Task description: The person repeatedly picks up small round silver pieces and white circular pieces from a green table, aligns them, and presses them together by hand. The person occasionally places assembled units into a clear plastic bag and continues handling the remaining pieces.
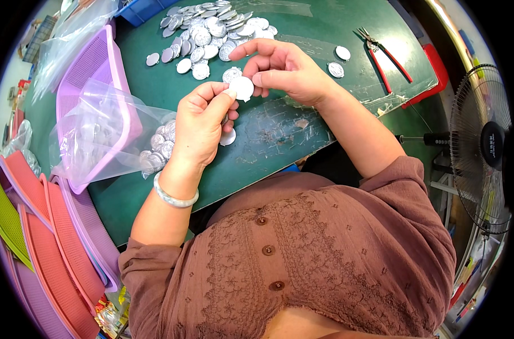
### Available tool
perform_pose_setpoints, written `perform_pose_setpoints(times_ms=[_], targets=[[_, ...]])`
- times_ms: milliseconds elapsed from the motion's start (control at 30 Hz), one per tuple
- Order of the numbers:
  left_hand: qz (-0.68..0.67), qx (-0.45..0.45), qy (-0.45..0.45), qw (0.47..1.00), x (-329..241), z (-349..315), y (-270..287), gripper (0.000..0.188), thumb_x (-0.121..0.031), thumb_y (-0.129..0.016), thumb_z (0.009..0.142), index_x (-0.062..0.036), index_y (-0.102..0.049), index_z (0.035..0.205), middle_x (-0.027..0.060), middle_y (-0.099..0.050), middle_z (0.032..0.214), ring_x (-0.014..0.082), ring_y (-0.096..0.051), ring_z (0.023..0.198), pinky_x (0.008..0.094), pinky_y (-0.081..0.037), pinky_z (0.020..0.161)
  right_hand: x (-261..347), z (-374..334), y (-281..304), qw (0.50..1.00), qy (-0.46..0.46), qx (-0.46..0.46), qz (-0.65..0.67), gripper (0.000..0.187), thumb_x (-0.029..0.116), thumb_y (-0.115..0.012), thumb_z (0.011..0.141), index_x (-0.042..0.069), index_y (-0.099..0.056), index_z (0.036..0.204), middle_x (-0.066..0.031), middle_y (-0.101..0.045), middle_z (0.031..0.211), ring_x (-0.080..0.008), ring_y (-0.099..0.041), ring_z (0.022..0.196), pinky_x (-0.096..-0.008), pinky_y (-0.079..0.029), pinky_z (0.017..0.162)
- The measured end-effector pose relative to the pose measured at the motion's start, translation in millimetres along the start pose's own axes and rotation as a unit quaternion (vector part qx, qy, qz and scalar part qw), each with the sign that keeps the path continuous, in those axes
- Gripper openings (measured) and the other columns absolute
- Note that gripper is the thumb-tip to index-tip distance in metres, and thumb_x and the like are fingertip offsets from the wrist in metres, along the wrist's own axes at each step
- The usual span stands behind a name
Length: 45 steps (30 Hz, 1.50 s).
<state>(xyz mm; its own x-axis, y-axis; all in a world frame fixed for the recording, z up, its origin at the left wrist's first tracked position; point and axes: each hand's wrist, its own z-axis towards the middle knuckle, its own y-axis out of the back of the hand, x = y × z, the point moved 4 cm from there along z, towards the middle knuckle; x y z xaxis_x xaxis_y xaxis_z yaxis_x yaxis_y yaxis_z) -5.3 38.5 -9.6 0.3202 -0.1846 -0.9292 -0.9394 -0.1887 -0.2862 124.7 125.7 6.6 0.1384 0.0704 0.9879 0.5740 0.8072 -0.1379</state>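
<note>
My left hand (205,116) pinches a flat round silver disc (242,88) with small tabs on its rim, thumb on top. My right hand (285,70) is beside it, fingers loosely curled and index finger apart from the thumb; its lower fingertips are at the disc's right edge. Whether they touch it, I cannot tell. Just behind the held disc lies a patterned silver disc (232,74). Another disc (227,137) shows below my left fingers. Beyond my hands spreads a heap of similar discs (203,37).
On the green table (274,135) lie red-handled pliers (381,56) and two loose discs (336,69) at right. A clear bag (93,133) and patterned discs (158,144) are left, by a purple basket (118,62). Stacked baskets (53,248) stand lower left; a fan (483,147) stands right.
</note>
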Motion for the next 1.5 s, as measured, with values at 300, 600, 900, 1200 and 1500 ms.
perform_pose_setpoints(times_ms=[300,600,900,1200,1500], targets=[[0.007,-0.004,0.009,1.0,0,1,0,0.012,-0.011,-0.056,0.083,-0.002,-0.059,0.09,0.0001,-0.055,0.068,0.0041,-0.049,0.054,0.0155,-0.038,0.042,-1,0,21,0.989,-0.034,-0.018,-0.141,0.024,0.002,-0.052,0.075,0.0,-0.057,0.098,-0.0002,-0.059,0.078,-0.006,-0.052,0.067,-0.0196,-0.041,0.06],[0.049,0.005,0.034,0.998,0,0,-1,0.011,-0.01,-0.053,0.083,-0.0021,-0.06,0.088,-0.0004,-0.053,0.066,0.0037,-0.047,0.052,0.0154,-0.037,0.042,10,-10,40,0.864,-0.009,0.013,-0.502,0.015,0.004,-0.055,0.067,0.001,-0.061,0.079,-0.0078,-0.059,0.074,-0.0164,-0.054,0.064,-0.0275,-0.043,0.056],[0.096,0.016,0.066,0.993,-1,-2,-4,0.01,-0.009,-0.053,0.084,-0.0014,-0.059,0.086,-0.0008,-0.052,0.064,0.0033,-0.045,0.051,0.0151,-0.036,0.041,1,20,-4,0.801,0.158,0.024,-0.576,0.039,0.01,-0.064,0.067,0.004,-0.054,0.104,-0.01,-0.058,0.096,-0.0273,-0.053,0.094,-0.0358,-0.044,0.079],[0.082,-0.006,0.053,0.995,0,0,-1,0.01,-0.011,-0.053,0.084,-0.0018,-0.057,0.088,0.0001,-0.053,0.066,0.0044,-0.046,0.051,0.016,-0.035,0.041,-7,17,2,0.87,0.146,-0.034,-0.469,0.046,0.004,-0.066,0.066,0.008,-0.054,0.11,-0.0062,-0.058,0.089,-0.0184,-0.053,0.076,-0.029,-0.045,0.069],[-0.017,-0.017,0.012,1.0,2,6,6,0.014,-0.017,-0.057,0.084,-0.0035,-0.055,0.088,0.0021,-0.054,0.069,0.0083,-0.049,0.056,0.0193,-0.036,0.044,12,8,-10,0.918,0.195,-0.005,-0.344,0.056,0.0,-0.063,0.066,0.011,-0.048,0.119,-0.0043,-0.058,0.089,-0.0137,-0.052,0.071,-0.0252,-0.045,0.065]])
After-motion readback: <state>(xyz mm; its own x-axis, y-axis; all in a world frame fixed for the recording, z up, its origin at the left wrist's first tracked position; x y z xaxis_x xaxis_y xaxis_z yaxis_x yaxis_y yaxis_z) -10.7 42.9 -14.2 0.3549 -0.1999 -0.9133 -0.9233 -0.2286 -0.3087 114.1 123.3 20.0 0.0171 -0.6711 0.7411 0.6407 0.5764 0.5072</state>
